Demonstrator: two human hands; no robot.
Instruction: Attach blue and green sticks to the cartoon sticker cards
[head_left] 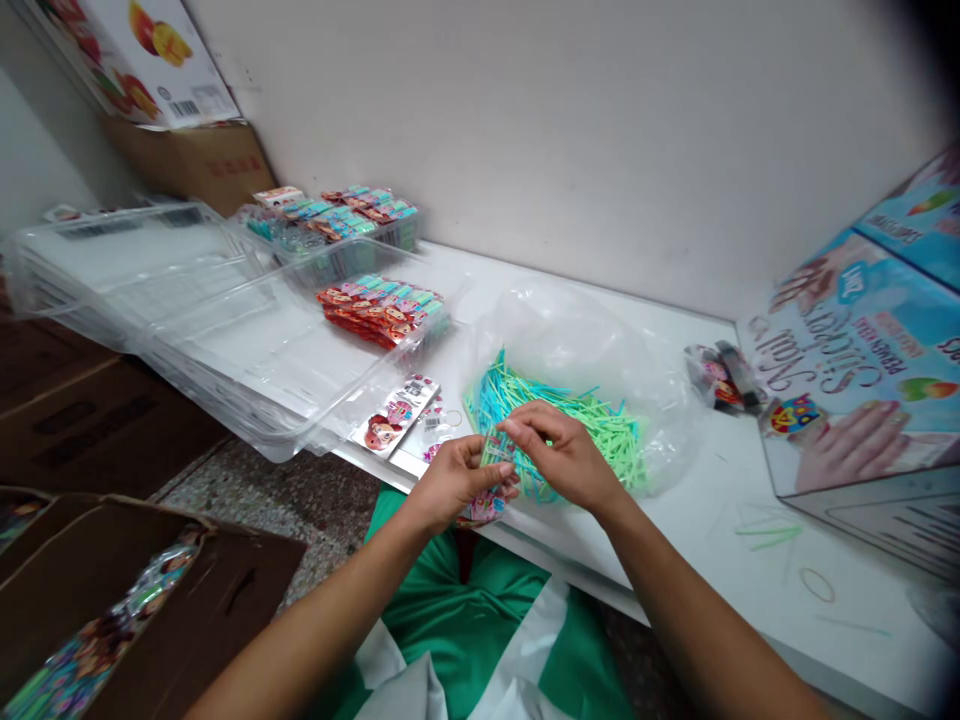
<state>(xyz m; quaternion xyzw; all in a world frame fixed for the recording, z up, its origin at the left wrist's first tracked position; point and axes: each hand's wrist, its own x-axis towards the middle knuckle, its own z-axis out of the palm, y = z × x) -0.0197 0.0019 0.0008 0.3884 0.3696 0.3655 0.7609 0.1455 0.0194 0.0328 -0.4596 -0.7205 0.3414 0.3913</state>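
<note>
My left hand [459, 482] is closed around the lower part of a small printed packet [484, 510] with a clear upper section, near the table's front edge. The thumb and fingers of my right hand [562, 452] are pinched at the packet's upper end; any small piece between them is hidden. Just behind my hands lies a heap of thin green and blue plastic sticks [600, 425], spilling from a clear plastic bag [577, 325]. To the left of my hands are a printed card [396, 415] and a smaller barcoded piece [435, 425].
Clear plastic trays [247, 430] extend along the left, one holding red packets [375, 315]. Another filled container [405, 232] stands behind. A large printed box [862, 360] bounds the right side. Loose sticks [776, 537] and a rubber band [817, 585] lie there. An open carton [247, 590] sits lower left.
</note>
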